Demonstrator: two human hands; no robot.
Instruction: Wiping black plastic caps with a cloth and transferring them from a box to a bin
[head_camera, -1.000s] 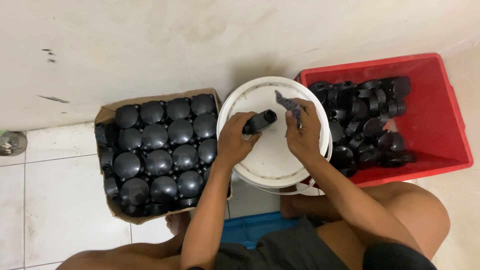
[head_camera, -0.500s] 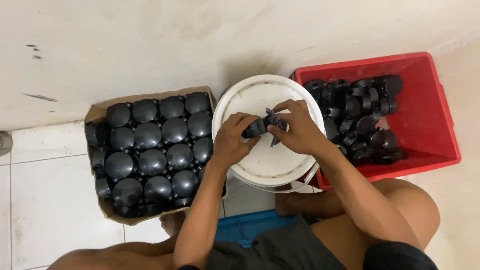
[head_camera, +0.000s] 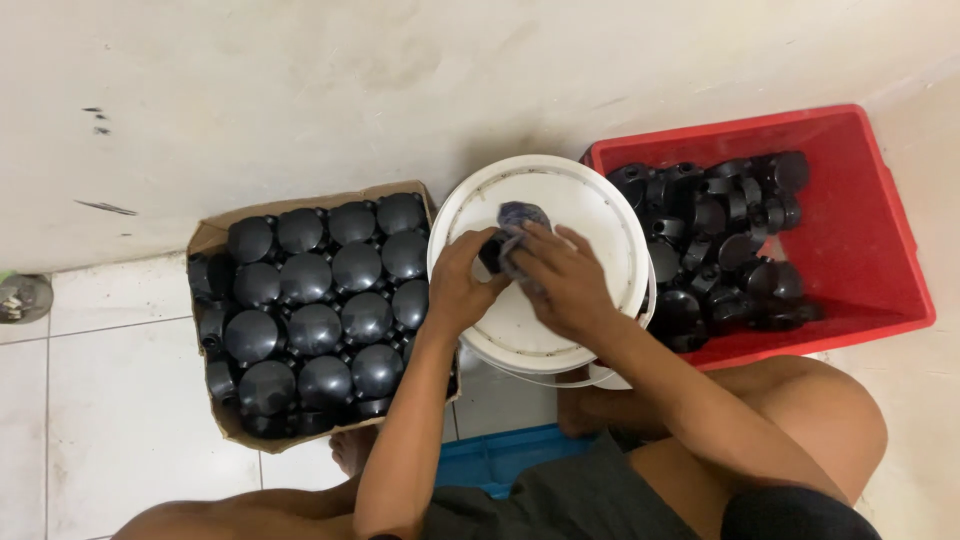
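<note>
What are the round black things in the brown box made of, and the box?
The round black caps look like moulded plastic: smooth, slightly glossy, with soft highlights on their domes. The brown box looks like cardboard: matte, with thin, bent, frayed edges.

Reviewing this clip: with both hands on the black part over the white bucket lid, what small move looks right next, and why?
Probably rub the cloth on around the black part: the right hand presses it there, the left hand grips the part over the bucket lid.
</note>
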